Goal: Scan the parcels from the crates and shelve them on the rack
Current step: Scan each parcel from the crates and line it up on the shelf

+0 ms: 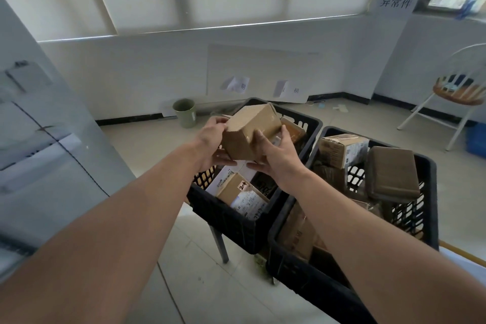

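A small brown cardboard parcel is gripped between both hands, left hand and right hand, above the black plastic crates. Many parcels remain below; scanning and shelving seemingly lie ahead.

A plain tan cardboard parcel at centre frame. Below it, two black lattice-walled crates hold brown boxes — one bears a white printed label and a red handwritten mark. At right, a dark olive-brown padded parcel. A pale green bin stands mid-left on beige floor tiles; walls are white, with a black skirting strip.
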Available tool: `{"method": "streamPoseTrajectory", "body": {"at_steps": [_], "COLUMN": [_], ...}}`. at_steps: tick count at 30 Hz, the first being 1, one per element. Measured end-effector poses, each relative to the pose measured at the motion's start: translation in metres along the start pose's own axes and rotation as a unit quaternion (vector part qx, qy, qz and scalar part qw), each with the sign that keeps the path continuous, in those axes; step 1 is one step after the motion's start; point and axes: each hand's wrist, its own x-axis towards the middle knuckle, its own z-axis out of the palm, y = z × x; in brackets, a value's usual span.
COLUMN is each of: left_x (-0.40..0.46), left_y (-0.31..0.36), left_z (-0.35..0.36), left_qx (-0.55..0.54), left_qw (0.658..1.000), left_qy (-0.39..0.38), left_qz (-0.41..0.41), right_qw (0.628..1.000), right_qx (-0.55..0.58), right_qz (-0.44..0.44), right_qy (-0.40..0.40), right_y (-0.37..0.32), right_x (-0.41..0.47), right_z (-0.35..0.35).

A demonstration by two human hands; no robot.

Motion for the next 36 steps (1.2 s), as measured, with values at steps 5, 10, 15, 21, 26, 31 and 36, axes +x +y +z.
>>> {"method": "streamPoseTrajectory", "body": {"at_steps": [5, 10, 15, 21, 26, 31, 36], "left_x": [-0.006, -0.015, -0.026, -0.036, -0.055, -0.084, -0.127], "left_y": [-0.002, -0.002, -0.004, -0.015, -0.013, -0.023, -0.049], "left_z": [-0.015, -0.036, -0.063, -0.083, -0.100, -0.119, -0.143], "left_qx": [0.156, 0.157, -0.010, 0.022, 0.068, 0.111, 0.062], "left_qw": [0.985, 0.977, 0.989, 0.988, 0.974, 0.965, 0.976], "left_qy": [-0.037, -0.063, -0.112, -0.094, -0.094, -0.049, 0.053], "left_qz": [0.070, 0.126, 0.100, 0.122, 0.195, 0.230, 0.200], "right_qw": [0.998, 0.997, 0.993, 0.995, 0.990, 0.990, 0.990], "right_qx": [-0.033, -0.016, -0.034, 0.010, -0.054, -0.074, -0.090], "right_qz": [-0.050, -0.066, -0.106, -0.090, -0.118, -0.115, -0.086], "right_qy": [0.019, 0.032, 0.028, 0.035, 0.048, 0.008, -0.067], "right_y": [-0.002, -0.006, -0.002, 0.009, 0.017, 0.018, 0.026], "right_x": [-0.007, -0.021, -0.032, -0.045, -0.057, -0.066, -0.082], "right_z": [0.010, 0.026, 0.039, 0.064, 0.084, 0.109, 0.126]}}
